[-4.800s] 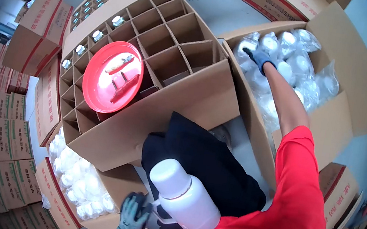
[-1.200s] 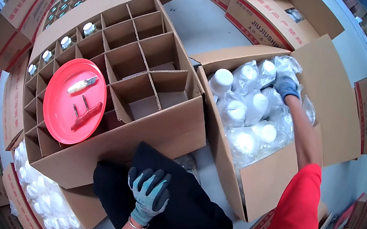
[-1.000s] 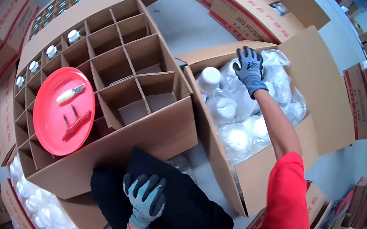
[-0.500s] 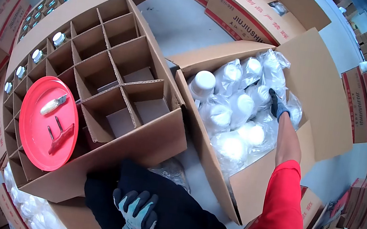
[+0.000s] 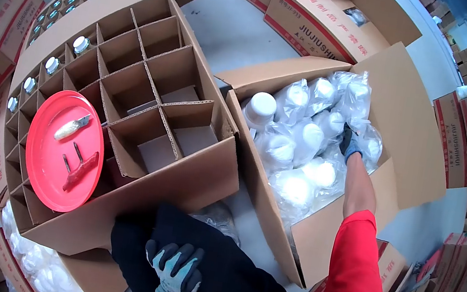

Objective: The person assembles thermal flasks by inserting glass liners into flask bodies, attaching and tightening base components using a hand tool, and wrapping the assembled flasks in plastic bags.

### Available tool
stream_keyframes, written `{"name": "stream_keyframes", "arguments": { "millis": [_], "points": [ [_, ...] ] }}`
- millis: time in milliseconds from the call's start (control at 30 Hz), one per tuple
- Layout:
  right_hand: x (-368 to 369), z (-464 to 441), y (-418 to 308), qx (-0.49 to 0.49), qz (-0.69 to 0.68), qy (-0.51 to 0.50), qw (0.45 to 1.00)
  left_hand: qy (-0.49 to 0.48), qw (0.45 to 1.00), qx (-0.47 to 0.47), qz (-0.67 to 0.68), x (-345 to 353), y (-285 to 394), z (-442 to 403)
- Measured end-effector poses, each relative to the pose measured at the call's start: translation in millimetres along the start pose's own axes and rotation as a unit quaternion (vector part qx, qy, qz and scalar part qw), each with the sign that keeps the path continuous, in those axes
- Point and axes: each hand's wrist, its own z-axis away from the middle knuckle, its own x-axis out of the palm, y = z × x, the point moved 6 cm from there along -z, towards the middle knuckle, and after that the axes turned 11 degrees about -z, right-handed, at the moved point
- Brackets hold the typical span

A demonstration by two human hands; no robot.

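Observation:
My right hand (image 5: pixel 352 144), in a dark and blue-grey glove, reaches into an open cardboard box (image 5: pixel 261 201). It is down among white round-topped pieces (image 5: pixel 309 134) wrapped in clear plastic bags, touching the wrapping at the right side. Its fingertips are hidden there, so I cannot see whether they grip anything. My left hand (image 5: pixel 175 270), in a white glove with dark fingers, rests curled on my dark-trousered leg (image 5: pixel 221 271), with nothing visible in it. One white piece (image 5: pixel 261 108) stands at the box's left corner.
On the left, a divided carton (image 5: pixel 147 199) holds several white-capped bottles (image 5: pixel 81 44). A red plate (image 5: pixel 62 175) on its dividers carries a knife (image 5: pixel 72 127) and a red-handled two-pronged tool (image 5: pixel 80 171). Printed cartons (image 5: pixel 309 21) stand behind; stacked cartons (image 5: pixel 455 140) stand right.
My right hand has shifted slightly left and down, deeper among the wrapped pieces. The view has moved a little; my left hand stays on the leg.

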Motion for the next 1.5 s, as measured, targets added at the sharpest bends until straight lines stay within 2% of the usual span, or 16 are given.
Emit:
{"name": "stream_keyframes", "arguments": {
  "millis": [133,267,400,433,533,667,733,767,867,933,1000,1100,1200,1400,1433,1500],
  "points": [
    [18.9,22.4,-6.4,-0.074,-0.173,0.102,0.977,0.007,1.000,0.000,-0.003,0.0,1.6,0.4],
    [-17.4,-6.0,7.8,-0.064,-0.128,0.019,0.990,0.001,1.000,0.007,-0.002,-0.4,3.5,2.6],
    [5.1,12.9,15.7,0.156,-0.165,0.125,0.966,0.012,1.000,0.010,-0.003,0.3,4.5,-3.4],
    [-48.6,-79.7,63.3,0.035,0.092,-0.079,0.992,0.014,1.000,0.006,-0.004,0.5,4.6,-3.7],
    [-62.4,-89.3,39.4,-0.125,0.271,-0.031,0.954,0.012,1.000,-0.004,-0.005,1.4,4.7,-3.1],
    [-57.9,-68.6,23.3,-0.321,0.478,0.034,0.817,0.007,1.000,-0.012,-0.007,0.0,3.1,-0.2],
    [33.0,53.5,-58.9,-0.462,0.370,0.183,0.785,0.015,1.000,-0.023,0.001,-1.0,0.9,-1.4],
    [84.8,105.5,-87.7,-0.509,0.321,0.172,0.780,0.020,0.999,-0.027,0.005,-0.9,0.2,-2.3],
    [215.2,183.2,-86.4,-0.457,0.298,-0.148,0.825,0.032,0.999,-0.010,0.010,-0.8,1.4,-2.8],
    [289.6,223.5,-71.5,-0.467,0.478,-0.246,0.702,0.037,0.999,-0.005,0.012,-0.5,1.8,-1.4],
    [325.4,202.1,-33.2,-0.370,0.568,-0.238,0.696,0.043,0.999,-0.002,0.012,-4.0,2.3,-3.0],
    [334.0,166.0,7.1,-0.180,0.603,-0.260,0.732,0.057,0.998,-0.012,0.017,-8.3,3.1,-1.7],
    [342.0,202.9,-40.4,-0.259,0.604,-0.283,0.698,0.075,0.996,-0.033,0.020,-17.7,-0.4,-2.0],
    [256.7,360.7,-236.5,-0.476,0.371,-0.191,0.774,0.091,0.986,-0.049,0.129,-39.1,12.4,-23.1],
    [234.3,375.6,-246.4,-0.428,0.297,-0.204,0.829,0.107,0.976,-0.020,0.188,-48.5,22.0,-31.5],
    [196.5,416.3,-248.8,-0.373,0.203,-0.213,0.880,0.092,0.780,-0.159,0.599,-43.1,44.7,-55.1]
  ]
}}
